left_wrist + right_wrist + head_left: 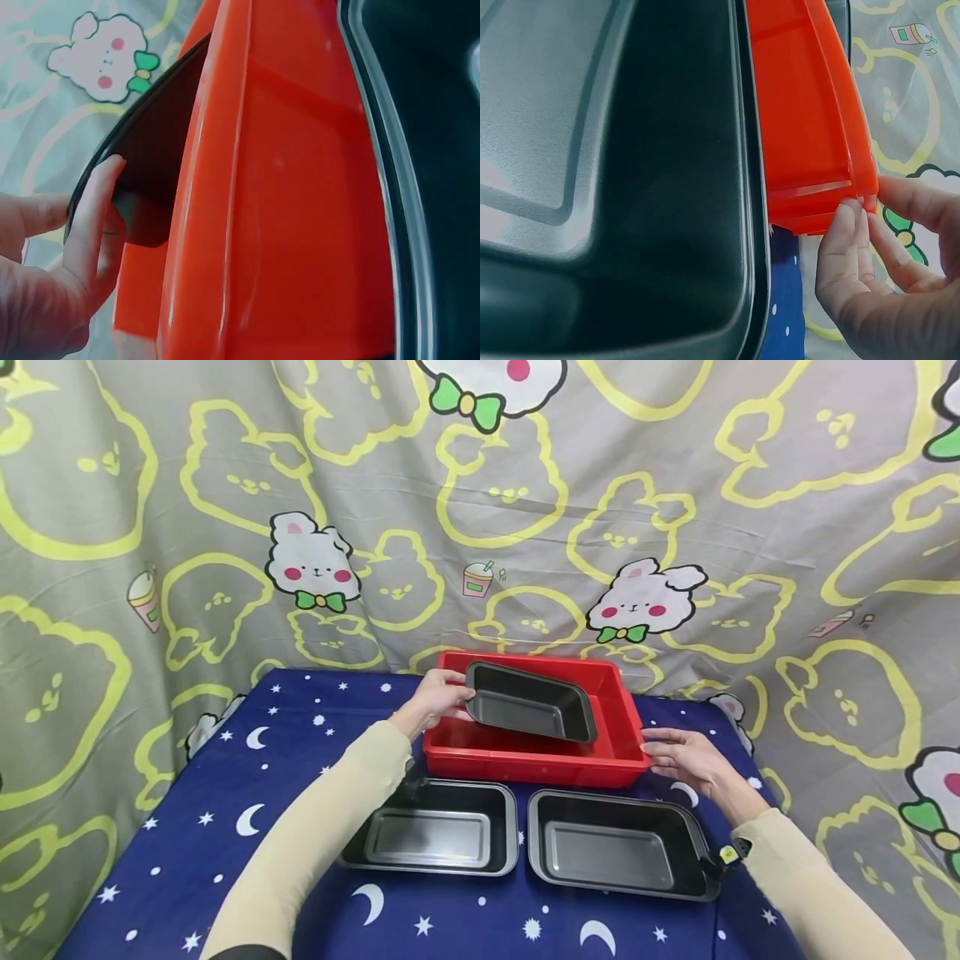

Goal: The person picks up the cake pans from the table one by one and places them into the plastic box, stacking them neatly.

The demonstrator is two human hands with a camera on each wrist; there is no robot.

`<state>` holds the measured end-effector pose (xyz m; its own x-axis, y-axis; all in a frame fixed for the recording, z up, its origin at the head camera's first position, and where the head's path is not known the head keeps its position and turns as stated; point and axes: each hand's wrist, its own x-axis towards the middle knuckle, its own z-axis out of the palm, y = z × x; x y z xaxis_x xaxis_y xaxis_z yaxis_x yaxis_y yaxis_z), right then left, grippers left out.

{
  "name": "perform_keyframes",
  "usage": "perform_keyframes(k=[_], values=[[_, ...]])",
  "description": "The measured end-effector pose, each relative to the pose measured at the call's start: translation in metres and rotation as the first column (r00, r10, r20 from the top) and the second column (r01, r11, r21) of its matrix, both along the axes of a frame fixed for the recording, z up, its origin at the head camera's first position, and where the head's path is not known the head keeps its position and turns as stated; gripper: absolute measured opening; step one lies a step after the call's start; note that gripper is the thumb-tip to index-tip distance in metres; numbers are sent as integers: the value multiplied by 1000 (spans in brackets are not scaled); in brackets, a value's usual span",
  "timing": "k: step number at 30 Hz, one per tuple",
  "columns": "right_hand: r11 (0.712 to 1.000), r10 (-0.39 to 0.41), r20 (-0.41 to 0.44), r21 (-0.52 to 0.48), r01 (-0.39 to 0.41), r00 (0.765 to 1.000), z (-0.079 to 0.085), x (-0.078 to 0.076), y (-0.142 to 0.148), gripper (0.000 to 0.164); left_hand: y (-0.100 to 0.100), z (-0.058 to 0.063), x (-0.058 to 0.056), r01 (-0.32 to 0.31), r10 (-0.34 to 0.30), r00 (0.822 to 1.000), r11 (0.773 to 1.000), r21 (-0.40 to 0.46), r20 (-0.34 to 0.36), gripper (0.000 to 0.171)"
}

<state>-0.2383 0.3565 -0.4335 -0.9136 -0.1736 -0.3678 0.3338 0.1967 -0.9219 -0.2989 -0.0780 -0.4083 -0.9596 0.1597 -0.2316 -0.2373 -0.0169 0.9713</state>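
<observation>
A dark loaf pan (517,712) sits tilted over the red plastic bin (525,768), its right end lower than its left. My left hand (442,695) pinches the pan's left rim between thumb and fingers; in the left wrist view, fingers (94,217) press the pan's outer wall. At the bin's front right corner, my right hand (688,758) grips the rim, and the right wrist view has thumb and fingertips (847,217) on either side of that red edge. The pan's underside is mostly hidden in the head view.
Two more dark loaf pans lie in front of the bin, a left one (431,839) below my left forearm and a right one (607,852) beside my right wrist. A blue cloth (300,777) with moons and stars covers the table. Behind hangs a patterned curtain (420,485).
</observation>
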Motion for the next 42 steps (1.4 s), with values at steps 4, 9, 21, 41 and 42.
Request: perform_keyframes(k=[4,9,21,41,42], values=[[1000,3,-5,1,-3,1000,0,1,-1,64,9,-3,-3,0,0,1000,1000,-7,23,45],[1000,3,-9,2,-3,1000,1,1,0,61,17,-7,-6,9,-9,999,1000,-8,44,45],[1000,14,-14,21,-14,1000,2,1,1,67,27,-12,-7,34,-25,996,993,-110,85,49],[999,-1,-7,36,1,1000,-1,1,1,70,26,-22,-8,72,-36,986,972,-223,160,49],[999,-2,-6,36,2,1000,-1,0,1,70,25,-22,-8,78,-40,985,970,-229,166,50]])
